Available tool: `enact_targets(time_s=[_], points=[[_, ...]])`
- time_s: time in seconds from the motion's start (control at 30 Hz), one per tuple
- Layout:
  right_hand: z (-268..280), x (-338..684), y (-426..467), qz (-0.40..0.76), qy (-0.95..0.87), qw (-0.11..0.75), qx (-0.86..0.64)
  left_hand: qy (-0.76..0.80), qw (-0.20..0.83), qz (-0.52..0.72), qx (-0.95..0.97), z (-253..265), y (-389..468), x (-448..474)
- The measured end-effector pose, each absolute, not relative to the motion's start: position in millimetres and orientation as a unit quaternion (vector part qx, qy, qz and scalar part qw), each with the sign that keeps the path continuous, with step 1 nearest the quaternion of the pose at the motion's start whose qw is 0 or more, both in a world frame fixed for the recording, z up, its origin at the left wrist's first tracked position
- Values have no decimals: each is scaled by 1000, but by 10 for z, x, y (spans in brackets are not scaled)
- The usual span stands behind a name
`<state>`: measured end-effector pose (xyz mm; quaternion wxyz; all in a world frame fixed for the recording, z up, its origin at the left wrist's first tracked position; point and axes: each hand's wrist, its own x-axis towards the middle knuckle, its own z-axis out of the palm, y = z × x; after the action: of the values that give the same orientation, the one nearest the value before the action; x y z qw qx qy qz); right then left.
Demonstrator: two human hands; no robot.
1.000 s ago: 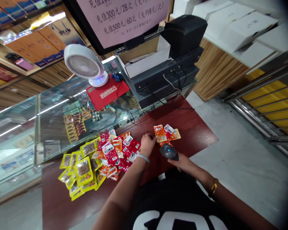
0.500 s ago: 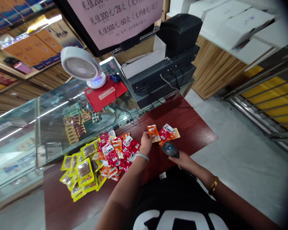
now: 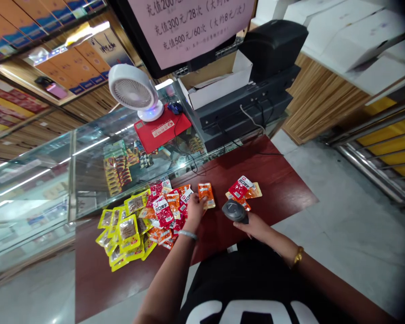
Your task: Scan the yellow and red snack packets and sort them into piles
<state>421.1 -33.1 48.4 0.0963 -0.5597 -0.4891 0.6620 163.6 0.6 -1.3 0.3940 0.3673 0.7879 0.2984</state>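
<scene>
Orange and glossy, a small packet [image 3: 207,193] at the centre of the frame is pinched between thumb and fingers of the left hand [image 3: 195,209], beside a mixed packet heap [image 3: 163,212] at centre left, while the right hand [image 3: 255,226], lower right of centre, closes around a dark handheld scanner [image 3: 234,209].
</scene>
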Motion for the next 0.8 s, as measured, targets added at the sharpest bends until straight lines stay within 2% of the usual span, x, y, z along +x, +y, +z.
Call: enact_targets(time_s=[0.1, 0.17, 0.27, 0.4, 0.5, 0.63, 0.8], points=[[421, 4250, -362, 653, -492, 90, -569, 846, 158, 203, 467, 189, -94, 1383], [393, 4298, -383, 641, -493, 115, -576, 831, 87, 172, 522, 246, -58, 1400], [376, 4391, -417, 629, -482, 146, -592, 767, 135, 142, 612, 170, 158, 1767], [347, 4529, -484, 650, -433, 107, -615, 693, 218, 114, 678, -34, 532, 2498], [288, 4621, -542, 657, -415, 107, -620, 687, 252, 70, 678, -116, 719, 2860], [226, 4691, -599, 661, -401, 125, -622, 691, 281, 38, 664, -174, 803, 2936], [311, 4665, -551, 661, -404, 112, -622, 708, 434, 122, 543, -241, 722, 2633]])
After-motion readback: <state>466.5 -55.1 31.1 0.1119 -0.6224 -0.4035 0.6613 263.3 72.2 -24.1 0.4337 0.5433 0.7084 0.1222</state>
